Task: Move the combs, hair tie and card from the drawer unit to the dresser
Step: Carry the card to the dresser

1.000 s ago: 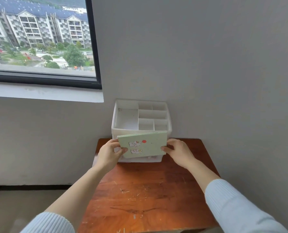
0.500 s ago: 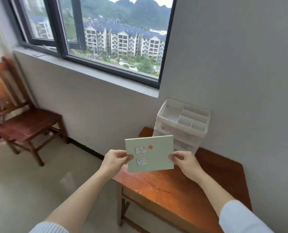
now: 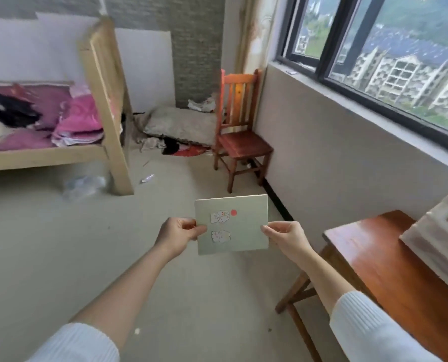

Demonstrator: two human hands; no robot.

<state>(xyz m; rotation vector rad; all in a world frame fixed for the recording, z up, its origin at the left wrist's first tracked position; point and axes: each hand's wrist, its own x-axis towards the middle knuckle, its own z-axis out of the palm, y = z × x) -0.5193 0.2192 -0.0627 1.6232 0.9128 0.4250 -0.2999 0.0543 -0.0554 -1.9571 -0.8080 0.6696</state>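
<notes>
A pale green card [image 3: 239, 231] with small cartoon stickers and a red dot is held upright in front of me, over the floor. My left hand [image 3: 177, 235] pinches its left edge and my right hand [image 3: 285, 237] pinches its right edge. The white plastic drawer unit [image 3: 437, 246] stands at the far right on a reddish wooden table [image 3: 369, 259], partly cut off by the frame edge. No combs, hair tie or dresser are in view.
A wooden chair [image 3: 239, 137] stands by the wall under the window [image 3: 374, 56]. A wooden bed [image 3: 60, 131] with pink bedding is at the left. Pillows and clutter [image 3: 175, 131] lie on the floor between them. Bare floor lies ahead.
The view has swung left, away from the table and drawer unit, toward the room. Both hands have carried the card along, now over the floor instead of the table edge.
</notes>
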